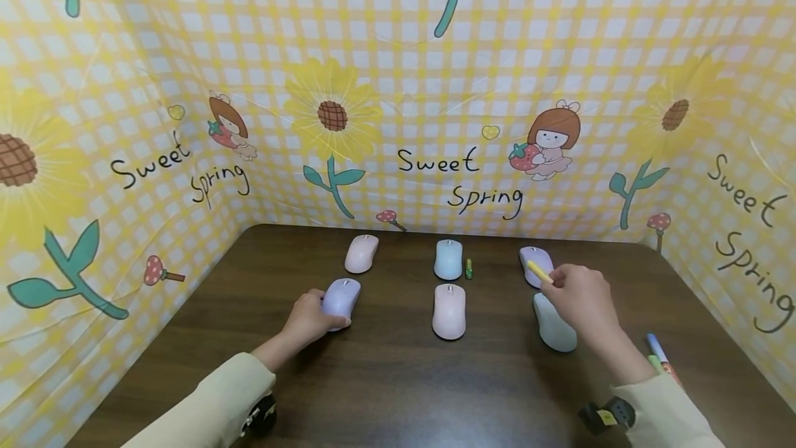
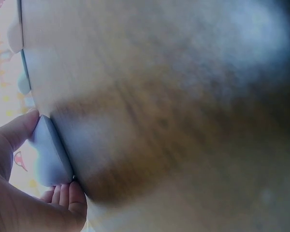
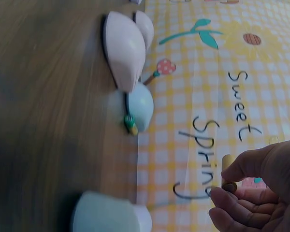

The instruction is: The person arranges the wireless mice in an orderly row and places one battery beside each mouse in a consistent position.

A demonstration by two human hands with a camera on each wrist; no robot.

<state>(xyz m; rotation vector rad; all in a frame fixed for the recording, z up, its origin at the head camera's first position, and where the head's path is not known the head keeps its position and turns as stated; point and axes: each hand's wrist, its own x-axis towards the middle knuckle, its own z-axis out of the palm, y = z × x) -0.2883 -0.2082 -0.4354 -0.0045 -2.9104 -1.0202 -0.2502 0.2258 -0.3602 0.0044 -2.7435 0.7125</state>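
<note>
My left hand grips a lavender computer mouse at the front left, thumb on one side and fingers on the other. In the left wrist view the mouse sits on the tabletop between thumb and fingertips. My right hand pinches a slim yellow marker between thumb and fingers. The marker overlaps a second lavender mouse at the back right in the head view. Below that hand, a pale green mouse is partly covered. In the right wrist view the yellow marker points away, its dark end showing.
A pink mouse lies at the back left. Mid-table are a light blue mouse, a small green-and-yellow marker beside it, and another pink mouse. Blue and green markers lie by the right sleeve. Checkered cloth walls the table.
</note>
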